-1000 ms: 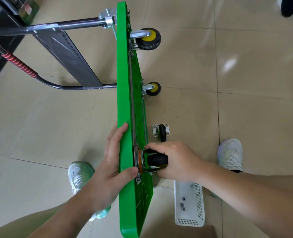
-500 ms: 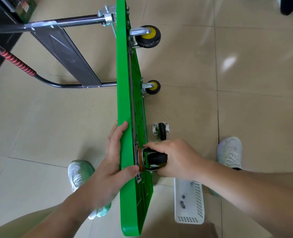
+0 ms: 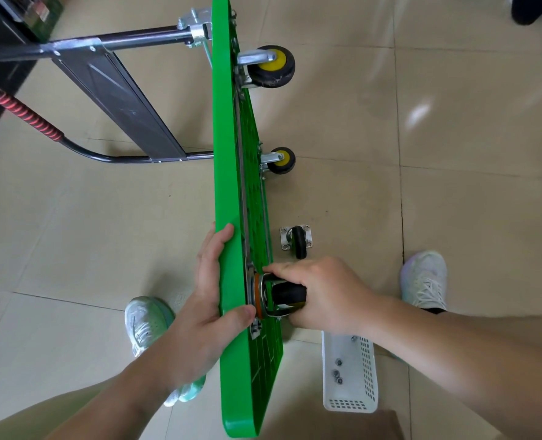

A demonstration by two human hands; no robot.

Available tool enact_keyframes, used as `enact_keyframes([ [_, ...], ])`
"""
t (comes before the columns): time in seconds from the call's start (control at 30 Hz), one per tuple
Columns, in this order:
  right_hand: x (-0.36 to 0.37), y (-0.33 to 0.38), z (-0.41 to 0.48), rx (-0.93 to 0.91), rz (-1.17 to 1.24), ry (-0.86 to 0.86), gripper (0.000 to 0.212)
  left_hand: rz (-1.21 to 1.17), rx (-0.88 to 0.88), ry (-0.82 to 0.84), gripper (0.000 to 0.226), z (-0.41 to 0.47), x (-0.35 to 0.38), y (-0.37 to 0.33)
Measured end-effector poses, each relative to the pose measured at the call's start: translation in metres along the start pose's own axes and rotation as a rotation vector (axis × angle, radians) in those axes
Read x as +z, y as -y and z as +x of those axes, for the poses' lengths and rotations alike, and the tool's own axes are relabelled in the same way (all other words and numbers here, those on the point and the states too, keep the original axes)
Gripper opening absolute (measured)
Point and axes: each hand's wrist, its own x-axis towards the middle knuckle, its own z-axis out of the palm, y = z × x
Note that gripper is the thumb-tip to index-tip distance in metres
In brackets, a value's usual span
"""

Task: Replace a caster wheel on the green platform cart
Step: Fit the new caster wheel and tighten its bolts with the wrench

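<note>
The green platform cart (image 3: 228,154) stands on its side edge on the tiled floor, underside facing right. My left hand (image 3: 212,300) grips the deck's top edge, fingers on the top face and thumb over the rim. My right hand (image 3: 323,293) is curled round a black caster wheel (image 3: 287,293) with an orange ring, holding its plate against the underside. Two yellow-hubbed casters, a large one (image 3: 271,66) and a small one (image 3: 280,160), are fixed farther along. A loose black caster (image 3: 297,241) with a square plate lies on the floor.
A white perforated basket (image 3: 366,369) holding a few nuts sits on the floor under my right forearm. The cart's folded handle (image 3: 28,117) with its red-wrapped grip lies to the left. My shoes, the left (image 3: 147,322) and the right (image 3: 425,277), flank the deck. Dark furniture stands at top left.
Both hands keep their holds on the deck and the caster. My right index finger has shifted slightly toward the mounting plate. The view has drifted a little.
</note>
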Motion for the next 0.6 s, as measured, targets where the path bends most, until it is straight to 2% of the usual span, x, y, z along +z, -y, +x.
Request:
enact_keyframes([
  [0.6,0.0021,0.0059,0.0003,-0.030,-0.088,-0.031,0.080,-0.061,0.017,0.008,0.095,0.0006,0.0002,-0.0005],
])
